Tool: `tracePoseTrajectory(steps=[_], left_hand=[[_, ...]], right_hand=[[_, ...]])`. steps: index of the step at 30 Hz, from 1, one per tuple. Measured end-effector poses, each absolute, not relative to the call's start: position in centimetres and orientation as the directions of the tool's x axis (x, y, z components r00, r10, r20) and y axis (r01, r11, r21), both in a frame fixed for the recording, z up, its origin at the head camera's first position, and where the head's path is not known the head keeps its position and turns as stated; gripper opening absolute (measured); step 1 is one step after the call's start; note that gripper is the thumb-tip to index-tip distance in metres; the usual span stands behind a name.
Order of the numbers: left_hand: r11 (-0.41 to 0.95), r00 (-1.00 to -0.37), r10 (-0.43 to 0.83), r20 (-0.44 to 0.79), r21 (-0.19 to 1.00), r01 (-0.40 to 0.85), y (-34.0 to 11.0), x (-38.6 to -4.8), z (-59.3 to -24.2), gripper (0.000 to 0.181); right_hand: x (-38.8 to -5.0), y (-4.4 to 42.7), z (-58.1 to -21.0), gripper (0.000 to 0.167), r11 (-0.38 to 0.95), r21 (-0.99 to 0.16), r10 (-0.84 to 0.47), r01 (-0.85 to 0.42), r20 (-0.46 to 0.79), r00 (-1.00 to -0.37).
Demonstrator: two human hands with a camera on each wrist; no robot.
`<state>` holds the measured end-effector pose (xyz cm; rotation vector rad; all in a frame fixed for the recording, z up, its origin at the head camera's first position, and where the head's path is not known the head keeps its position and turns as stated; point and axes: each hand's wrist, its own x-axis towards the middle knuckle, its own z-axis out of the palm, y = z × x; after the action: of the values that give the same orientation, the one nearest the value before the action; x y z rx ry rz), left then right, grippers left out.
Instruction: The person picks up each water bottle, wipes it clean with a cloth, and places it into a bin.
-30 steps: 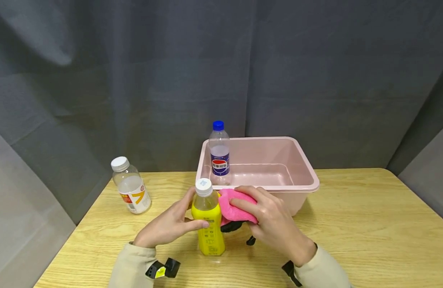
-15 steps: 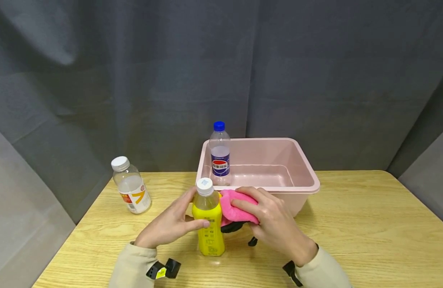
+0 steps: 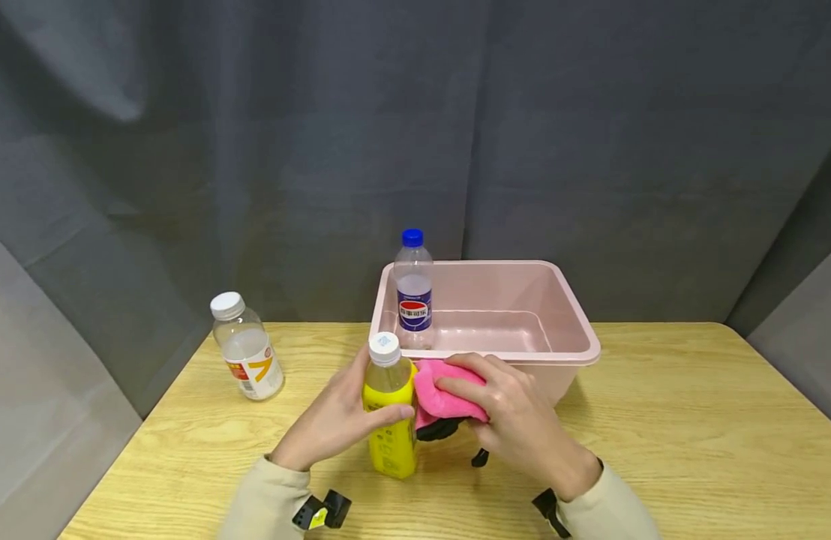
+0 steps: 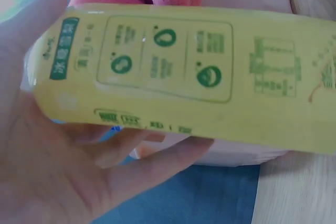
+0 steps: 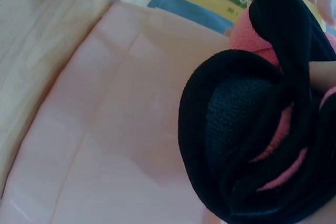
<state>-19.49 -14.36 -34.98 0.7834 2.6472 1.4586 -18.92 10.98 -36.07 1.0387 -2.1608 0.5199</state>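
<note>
At lower centre of the head view, left hand clamped round yellow bottle; just right of it, right hand gripping pink cloth against the bottle's side; mid-frame, pale pink tub with upright blue-capped bottle at its left end; left of frame, white-capped clear bottle on wooden table; dark grey curtain across upper frame.

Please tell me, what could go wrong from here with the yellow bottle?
Only the left hand grips the yellow bottle, so a hard push from the pink cloth in the right hand might twist it loose. The pink tub stands close behind, so a wide movement could knock it.
</note>
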Motion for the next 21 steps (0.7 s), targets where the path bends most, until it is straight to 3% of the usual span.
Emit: tracePoseTrajectory(steps=[7, 21], left_hand=[[0.469, -0.856, 0.415, 0.307, 0.734, 0.491, -14.5, -19.1, -34.9, 0.068], [0.417, -0.83, 0.488, 0.271, 0.763, 0.494, -14.8, -19.2, -34.5, 0.071]], right_hand=[[-19.0, 11.8, -35.6, 0.062, 0.589, -0.086, -0.503, -0.804, 0.74, -0.447], [-19.0, 11.8, -34.9, 0.06, 0.569, -0.103, -0.418, -0.816, 0.818, -0.395]])
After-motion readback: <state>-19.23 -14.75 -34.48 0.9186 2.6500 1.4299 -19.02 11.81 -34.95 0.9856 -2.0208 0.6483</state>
